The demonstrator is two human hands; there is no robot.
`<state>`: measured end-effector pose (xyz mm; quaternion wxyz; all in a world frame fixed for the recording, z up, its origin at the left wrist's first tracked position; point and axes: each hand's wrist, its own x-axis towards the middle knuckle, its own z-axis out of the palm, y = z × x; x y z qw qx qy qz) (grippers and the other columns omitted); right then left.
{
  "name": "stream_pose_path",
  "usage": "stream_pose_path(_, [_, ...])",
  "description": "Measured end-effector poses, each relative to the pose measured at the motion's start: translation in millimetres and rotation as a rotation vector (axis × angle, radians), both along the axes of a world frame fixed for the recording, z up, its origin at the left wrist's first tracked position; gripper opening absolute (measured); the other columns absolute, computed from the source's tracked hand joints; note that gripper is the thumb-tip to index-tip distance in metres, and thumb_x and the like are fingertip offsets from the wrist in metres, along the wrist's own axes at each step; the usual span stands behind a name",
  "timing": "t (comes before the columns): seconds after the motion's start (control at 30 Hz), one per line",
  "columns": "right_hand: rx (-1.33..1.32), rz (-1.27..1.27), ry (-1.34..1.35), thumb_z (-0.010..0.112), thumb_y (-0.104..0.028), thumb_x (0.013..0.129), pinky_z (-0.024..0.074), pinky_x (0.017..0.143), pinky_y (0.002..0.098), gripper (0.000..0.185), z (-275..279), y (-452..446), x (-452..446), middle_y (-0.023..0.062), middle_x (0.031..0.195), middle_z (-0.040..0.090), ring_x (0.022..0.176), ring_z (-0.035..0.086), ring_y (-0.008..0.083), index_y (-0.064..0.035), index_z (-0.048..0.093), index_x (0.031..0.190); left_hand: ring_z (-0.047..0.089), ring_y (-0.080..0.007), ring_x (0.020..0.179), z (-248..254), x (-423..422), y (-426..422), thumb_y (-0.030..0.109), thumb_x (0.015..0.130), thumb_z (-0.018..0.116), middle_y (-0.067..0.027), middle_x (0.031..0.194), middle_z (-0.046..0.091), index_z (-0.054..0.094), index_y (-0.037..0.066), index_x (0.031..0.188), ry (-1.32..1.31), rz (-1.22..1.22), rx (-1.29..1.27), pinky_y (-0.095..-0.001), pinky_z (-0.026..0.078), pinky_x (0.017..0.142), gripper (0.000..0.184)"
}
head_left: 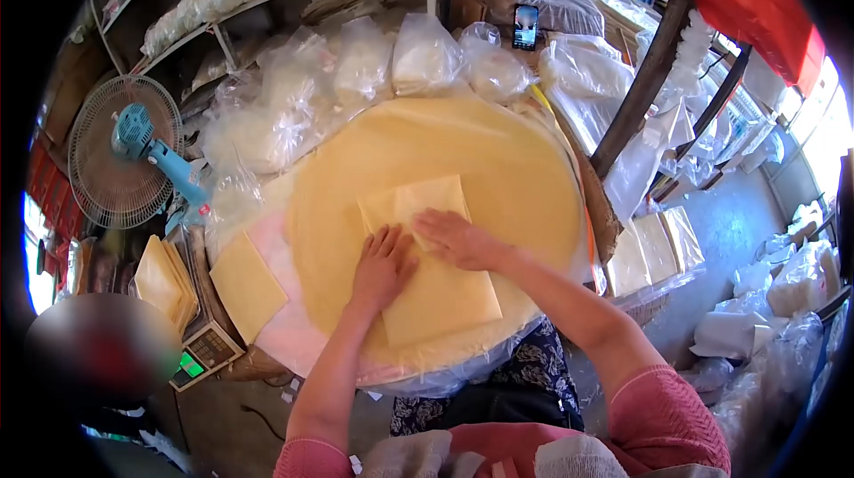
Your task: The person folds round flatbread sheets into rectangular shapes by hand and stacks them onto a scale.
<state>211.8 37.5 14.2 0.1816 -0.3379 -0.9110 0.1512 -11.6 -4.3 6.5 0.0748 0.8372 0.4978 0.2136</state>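
Note:
A folded, pale yellow rectangular sheet [445, 300] lies on a large round stack of yellow sheets [525, 167]. My left hand [386, 266] rests on the left edge of the folded sheet, palm down with its fingers spread. Just to its right, my right hand [454, 238] lies flat on the upper part of the same sheet, slightly blurred, its fingers stretched toward the left. Neither hand is gripping anything. Another folded yellow piece [247, 287] lies to the left, over pink material [271, 238].
Filled clear plastic bags [427, 56] line the far side. A fan [124, 151], a scale [209, 355] and a yellow stack [165, 287] stand left. A phone [526, 27] is at the back. Packed sheets [654, 251] and a wooden post [642, 87] are right.

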Motion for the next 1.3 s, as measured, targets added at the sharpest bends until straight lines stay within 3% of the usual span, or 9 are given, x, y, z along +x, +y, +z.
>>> stream_pose_path(0.17, [0.174,-0.095,-0.251,0.029,-0.053,0.098,0.0155,0.113,0.0519,0.064,-10.7,-17.3,-14.9,0.0084,0.151,0.031,0.141,0.021,0.0323,-0.0101,0.033,0.145,0.033,-0.0308,0.135,-10.5,0.0,2.5,0.034,0.089,0.056,-0.0148,0.142,0.043,0.054,0.002,0.126,0.045,0.006,0.058,-0.0463,0.024,0.112,0.049])
stream_pose_path(0.5, [0.164,-0.106,-0.254,0.03,-0.053,0.097,0.0134,0.115,0.0499,0.063,-13.0,-18.2,-13.3,0.005,0.153,0.028,0.142,0.018,0.0298,-0.0123,0.033,0.146,0.025,-0.0399,0.137,22.3,5.5,-76.8,0.041,0.08,0.066,-0.0208,0.14,0.041,0.045,0.002,0.134,0.203,-0.186,-0.05,-0.0554,0.019,0.111,0.071])
stream_pose_path(0.7, [0.121,-0.108,-0.258,0.031,-0.051,0.097,0.0118,0.115,0.0485,0.062,-8.6,-18.0,-13.2,0.0034,0.154,0.025,0.143,0.017,0.0281,-0.0131,0.032,0.146,0.042,-0.0346,0.129,9.3,-30.7,-99.7,0.024,0.08,0.063,-0.0177,0.134,0.049,0.053,0.003,0.124,0.288,-0.329,0.182,-0.0514,0.03,0.109,0.049])
stream_pose_path(0.8, [0.106,-0.116,-0.26,0.034,-0.051,0.097,0.0114,0.116,0.0481,0.061,-9.3,-19.6,-13.6,0.0036,0.154,0.026,0.143,0.017,0.0279,-0.0142,0.032,0.146,0.049,-0.0314,0.123,6.9,-46.0,-79.1,0.012,0.078,0.061,-0.0138,0.126,0.056,0.055,0.004,0.12,-0.008,-0.272,0.272,-0.0475,0.035,0.106,0.043])
stream_pose_path(0.97, [0.104,-0.116,-0.204,0.036,-0.048,0.097,0.0104,0.115,0.0491,0.057,-14.2,-20.3,-11.0,0.0047,0.152,0.03,0.142,0.021,0.0286,-0.0167,0.036,0.144,0.057,-0.03,0.114,10.4,-42.9,-53.1,0.002,0.076,0.064,-0.0108,0.113,0.064,0.061,0.008,0.103,-0.027,-0.195,0.247,-0.0459,0.042,0.099,0.028])
stream_pose_path(1.07, [-0.048,0.045,-0.137,0.038,-0.048,0.097,0.0118,0.116,0.0472,0.058,-8.9,-47.8,1.7,0.0028,0.151,0.033,0.143,0.02,0.0269,-0.0154,0.036,0.145,0.062,-0.0317,0.102,12.5,-48.2,-79.1,0.002,0.079,0.062,-0.0117,0.103,0.066,0.059,0.007,0.101,-0.236,-0.142,0.056,-0.0445,0.048,0.089,0.022])
stream_pose_path(1.17, [-0.619,0.108,0.16,0.035,-0.047,0.099,0.0199,0.115,0.0428,0.057,-6.0,-67.5,27.1,0.0039,0.144,0.044,0.138,0.031,0.0265,-0.0118,0.035,0.145,0.063,-0.0356,0.078,6.4,-53.9,-109.0,0.008,0.088,0.057,-0.017,0.084,0.065,0.052,0.003,0.095,-0.293,0.068,-0.136,-0.0424,0.05,0.067,0.01])
stream_pose_path(1.23, [-1.14,0.034,0.617,0.032,-0.045,0.101,0.0298,0.11,0.0373,0.054,13.5,-82.5,35.7,0.006,0.136,0.052,0.13,0.042,0.0226,-0.0067,0.044,0.138,0.062,-0.0354,0.072,9.3,-45.0,-110.2,0.013,0.091,0.057,-0.0171,0.077,0.063,0.05,0.003,0.09,-0.425,0.221,-0.17,-0.0414,0.049,0.063,0.013])
stream_pose_path(1.3, [-1.271,-0.102,1.066,0.031,-0.045,0.101,0.032,0.108,0.0351,0.054,7.5,-84.5,29.8,0.0072,0.137,0.051,0.128,0.045,0.0189,-0.0053,0.053,0.131,0.058,-0.0352,0.06,11.6,-38.2,-98.0,0.023,0.094,0.056,-0.0166,0.066,0.058,0.047,0.002,0.083,-0.483,0.364,-0.211,-0.0406,0.045,0.056,0.026])
